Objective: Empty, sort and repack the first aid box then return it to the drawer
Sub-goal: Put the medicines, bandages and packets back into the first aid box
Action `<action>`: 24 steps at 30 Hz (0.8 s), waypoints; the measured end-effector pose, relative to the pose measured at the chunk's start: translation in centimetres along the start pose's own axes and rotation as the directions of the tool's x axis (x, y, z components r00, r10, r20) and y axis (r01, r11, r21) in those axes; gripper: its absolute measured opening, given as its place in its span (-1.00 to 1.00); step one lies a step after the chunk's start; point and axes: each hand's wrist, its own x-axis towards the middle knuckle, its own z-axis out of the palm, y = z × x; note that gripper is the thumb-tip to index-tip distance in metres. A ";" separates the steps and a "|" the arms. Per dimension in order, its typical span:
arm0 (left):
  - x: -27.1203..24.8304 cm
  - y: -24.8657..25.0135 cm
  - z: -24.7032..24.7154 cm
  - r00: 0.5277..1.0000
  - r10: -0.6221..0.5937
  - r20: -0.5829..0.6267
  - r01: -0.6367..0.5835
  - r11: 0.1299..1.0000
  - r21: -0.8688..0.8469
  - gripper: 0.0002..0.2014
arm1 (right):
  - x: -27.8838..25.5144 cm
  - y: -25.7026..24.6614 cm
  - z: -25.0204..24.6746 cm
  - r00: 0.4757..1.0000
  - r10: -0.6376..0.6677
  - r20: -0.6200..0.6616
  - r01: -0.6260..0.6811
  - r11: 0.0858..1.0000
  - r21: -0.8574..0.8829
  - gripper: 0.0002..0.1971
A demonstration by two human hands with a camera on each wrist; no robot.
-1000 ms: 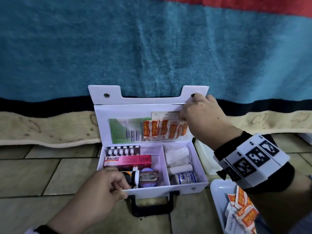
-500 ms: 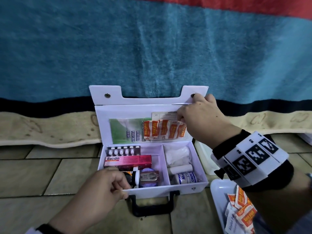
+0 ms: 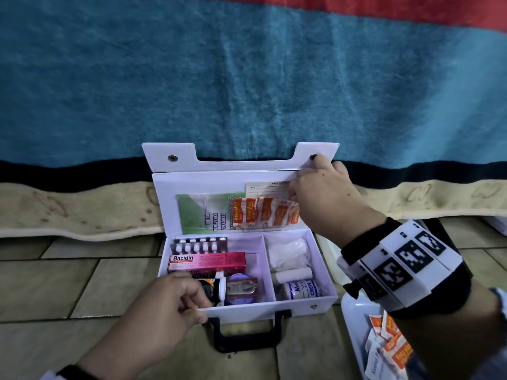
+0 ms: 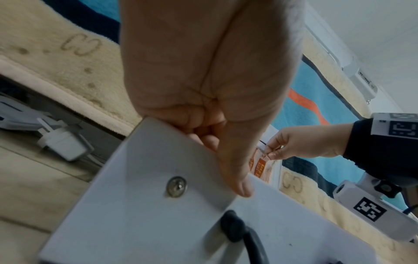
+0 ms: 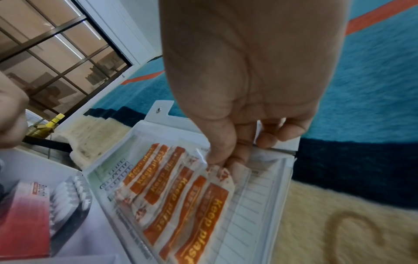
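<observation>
Since the earlier frame, the right hand (image 3: 326, 198) had slid slightly left along the lid of the first aid box (image 3: 299, 307), which sat open on the tiled floor (image 3: 49, 281) against a blue blanket (image 3: 247, 83). Its thumb and fingers pinched the top of the plaster strips (image 5: 181, 196) inside the lid's clear pocket, beside a green leaflet (image 3: 203, 212). The left hand (image 3: 164, 308) gripped the box's front wall, left of the black handle (image 3: 247, 335). Inside the box lay a pink carton (image 3: 208, 261), a pill strip (image 3: 199, 244) and bandage rolls (image 3: 300, 289). Right of the box, a white tray (image 3: 354, 311) held more plasters.
</observation>
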 end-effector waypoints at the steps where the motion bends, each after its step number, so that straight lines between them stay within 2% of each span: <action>1: 0.0 0.0 0.0 1.000 0.000 0.000 0.000 1.000 0.000 -0.67 | 0.0 0.1 0.1 1.000 -0.001 -0.003 0.001 1.000 0.011 -0.75; 9: 0.0 0.1 0.0 1.000 0.015 -0.001 -0.015 1.000 -0.016 -0.62 | 0.3 0.9 0.5 0.996 0.031 -0.084 -0.021 0.992 0.121 -0.85; 13: 0.0 0.1 0.0 1.000 0.006 0.001 -0.006 1.000 -0.020 -0.63 | 0.2 1.2 0.2 0.988 0.030 -0.150 -0.019 0.997 0.070 -0.91; 18: 0.0 0.3 0.0 1.000 -0.008 -0.007 0.008 1.000 -0.017 -0.73 | -0.7 2.0 -0.9 0.995 0.043 -0.094 -0.028 0.987 0.155 -0.81; 21: -0.1 0.3 -0.1 1.000 -0.009 -0.020 0.008 1.000 -0.013 -0.66 | -2.6 3.3 -1.8 0.987 0.156 -0.034 -0.139 0.942 0.304 -0.87; 24: 0.0 0.2 -0.2 1.000 0.007 -0.018 -0.007 1.000 0.005 -0.62 | -5.4 5.2 -2.0 0.968 0.248 0.023 -0.242 0.911 0.333 -0.91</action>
